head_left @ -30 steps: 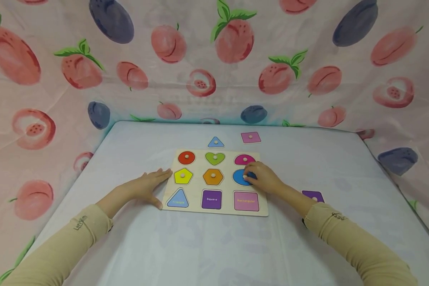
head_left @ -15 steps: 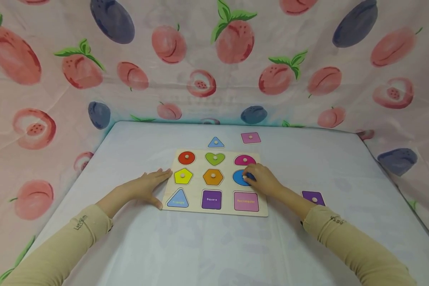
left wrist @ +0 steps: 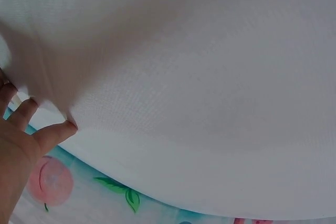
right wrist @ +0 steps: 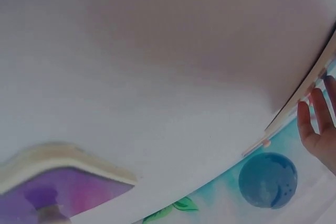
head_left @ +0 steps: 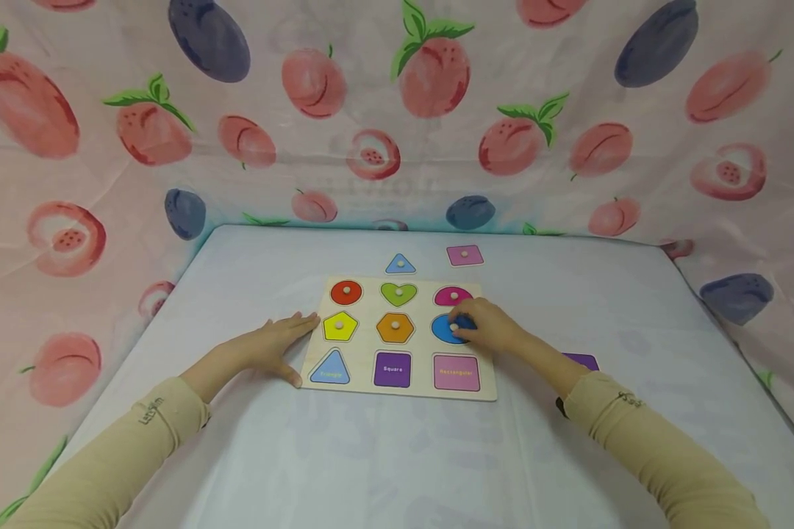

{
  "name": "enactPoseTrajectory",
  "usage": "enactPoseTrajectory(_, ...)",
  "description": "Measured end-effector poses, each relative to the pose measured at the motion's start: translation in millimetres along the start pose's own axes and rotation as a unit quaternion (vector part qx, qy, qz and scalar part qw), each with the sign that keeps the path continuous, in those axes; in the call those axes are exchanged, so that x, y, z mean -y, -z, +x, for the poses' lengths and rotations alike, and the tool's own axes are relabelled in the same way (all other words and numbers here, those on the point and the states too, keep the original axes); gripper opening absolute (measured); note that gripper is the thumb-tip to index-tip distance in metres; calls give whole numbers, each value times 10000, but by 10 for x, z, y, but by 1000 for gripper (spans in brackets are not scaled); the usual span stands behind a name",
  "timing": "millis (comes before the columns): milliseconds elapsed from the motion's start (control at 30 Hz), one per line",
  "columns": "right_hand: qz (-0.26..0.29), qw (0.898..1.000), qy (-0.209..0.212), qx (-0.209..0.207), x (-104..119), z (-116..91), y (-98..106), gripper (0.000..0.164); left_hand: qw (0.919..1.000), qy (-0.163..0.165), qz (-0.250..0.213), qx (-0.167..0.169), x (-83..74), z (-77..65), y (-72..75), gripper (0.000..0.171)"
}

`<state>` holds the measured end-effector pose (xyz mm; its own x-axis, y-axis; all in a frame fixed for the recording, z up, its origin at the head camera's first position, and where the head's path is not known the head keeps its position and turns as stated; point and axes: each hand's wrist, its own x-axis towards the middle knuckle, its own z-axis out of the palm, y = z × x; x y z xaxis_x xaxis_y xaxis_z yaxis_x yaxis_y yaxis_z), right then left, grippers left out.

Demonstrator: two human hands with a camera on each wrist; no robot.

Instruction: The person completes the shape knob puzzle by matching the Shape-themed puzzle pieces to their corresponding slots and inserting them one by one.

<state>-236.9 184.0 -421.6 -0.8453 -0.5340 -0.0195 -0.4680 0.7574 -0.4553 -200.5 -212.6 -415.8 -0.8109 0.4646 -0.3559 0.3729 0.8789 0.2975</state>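
A wooden peg puzzle board point(head_left: 364, 378) lies flat in the head view. My left hand point(head_left: 267, 347) rests with spread fingers along its left edge, fingertips and thumb right at the wood. At the board's right side, the thumb and index finger of my right hand point(head_left: 492, 328) pinch the small knob of the blue oval piece point(head_left: 440, 328), which sits in its slot. Around it sit the magenta half-circle point(head_left: 446, 295), orange hexagon point(head_left: 395, 336), green heart point(head_left: 398, 300), yellow pentagon point(head_left: 339, 334) and red circle point(head_left: 344, 300) pieces. The bottom row shows bare printed triangle, square and rectangle slots.
Beyond the board lie a blue triangle piece point(head_left: 397, 268) and a pink piece point(head_left: 463, 261). A purple piece point(head_left: 578, 360) lies to the right, partly behind my right forearm. A fruit-printed cloth point(head_left: 370, 110) hangs behind the white table point(head_left: 370, 455).
My right wrist and forearm shift slightly back and forth, covering more of the purple piece than half a second ago. The fingers stay at the oval's knob. My left hand has not moved.
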Motion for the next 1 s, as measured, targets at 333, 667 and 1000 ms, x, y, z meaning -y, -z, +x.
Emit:
enactPoseTrajectory(333, 451, 9987, -142, -185, -65, 46, 125, 24, 10000, -1, 10, 0, 3, 5, -8, 115)
enactPoseTrajectory(667, 416, 9975, -55, -561, -102, 134, 171, 20, 10000, 46, -16, 17, -7, -6, -10, 114)
enactPoseTrajectory(1000, 446, 9967, -148, -664, -264, 355, 253, 24, 10000, 37, 1, -25, -1, -4, -9, 113)
